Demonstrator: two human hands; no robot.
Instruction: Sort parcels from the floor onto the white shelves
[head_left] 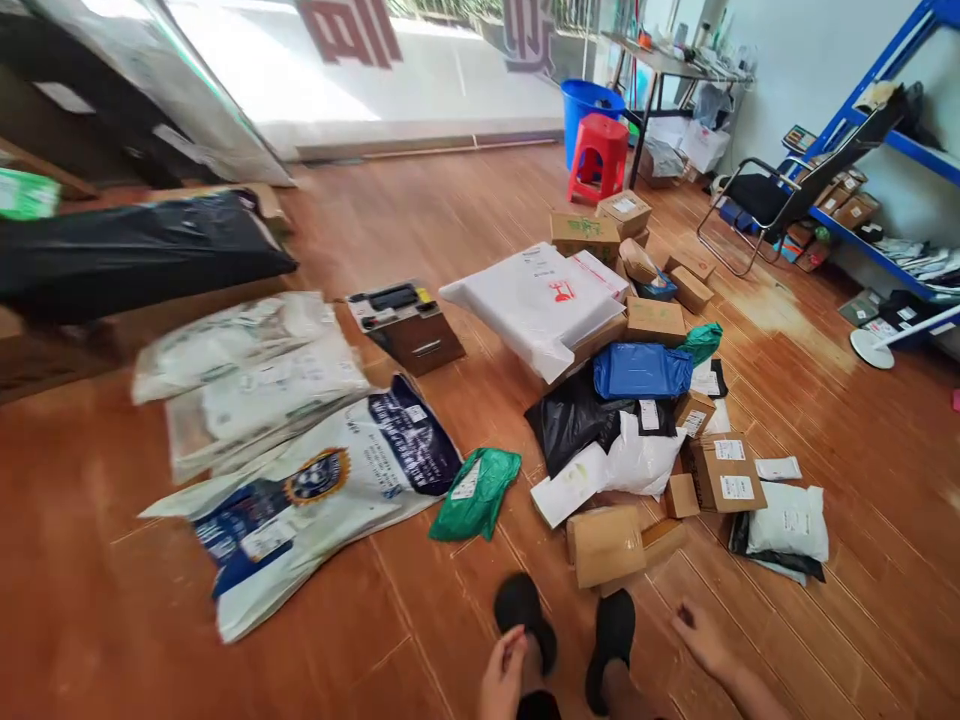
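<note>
Left hand [501,680] hangs low over the black slippers [525,618], fingers curled loosely, holding nothing. Brown cardboard box [606,545] lies on the wooden floor [90,600] just ahead, between both hands, long axis running left-right. Right hand [697,635] is relaxed, fingers loosely apart, empty, below-right of the box.
</note>
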